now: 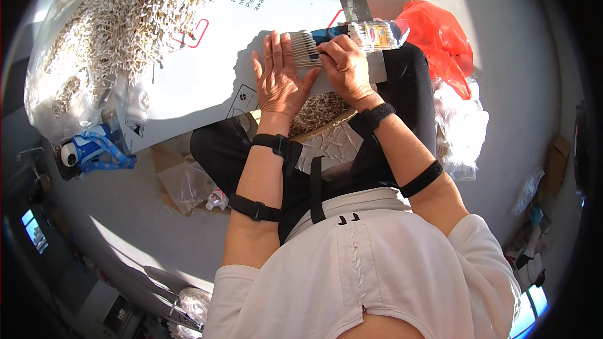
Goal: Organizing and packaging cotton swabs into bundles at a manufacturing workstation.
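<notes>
Your left hand (278, 81) lies flat, fingers spread, on a row of small sticks (304, 49) at the near edge of the white cardboard sheet (207, 69). Your right hand (345, 66) is pinched on the row's end, beside a clear packet (377, 34); a heap of loose sticks (119, 19) fills the sheet's far left corner

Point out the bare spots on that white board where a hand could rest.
Free: the white board between the stick pile and the left hand. Crowded: under both hands, where the right hand pinches a row of sticks beside the clear packet.
</notes>
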The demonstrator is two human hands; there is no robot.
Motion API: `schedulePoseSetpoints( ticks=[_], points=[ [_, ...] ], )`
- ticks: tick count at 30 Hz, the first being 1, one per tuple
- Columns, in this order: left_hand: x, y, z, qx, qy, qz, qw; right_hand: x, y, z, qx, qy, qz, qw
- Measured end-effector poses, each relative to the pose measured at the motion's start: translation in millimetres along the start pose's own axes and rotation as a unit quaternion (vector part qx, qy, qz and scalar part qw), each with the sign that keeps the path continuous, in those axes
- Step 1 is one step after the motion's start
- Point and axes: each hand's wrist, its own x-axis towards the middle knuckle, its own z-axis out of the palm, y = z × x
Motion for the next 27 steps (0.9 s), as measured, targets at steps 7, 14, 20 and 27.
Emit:
schedulePoseSetpoints(
  ticks=[7, 14, 20, 27],
  points=[
    [0.7, 0.4, -0.7, 0.002, -0.004, -0.003, 1.0, 0.1, -0.7, 0.0, 0.001, -0.004, 0.003, 1.0],
    [0.2, 0.2, -0.4, -0.015, 0.016, 0.0, 1.0, 0.1, -2.4, -1.1, -0.001, -0.006, 0.005, 1.0],
    [0.7, 0.9, -1.3, -0.004, -0.008, -0.007, 1.0, -1.4, -0.1, 0.9, 0.002, -0.005, 0.008, 1.0],
    [0.9, 1.7, -2.1, 0.005, -0.017, -0.01, 1.0, -0.8, 0.3, -1.3, 0.021, -0.025, 0.015, 0.999]
  ],
)
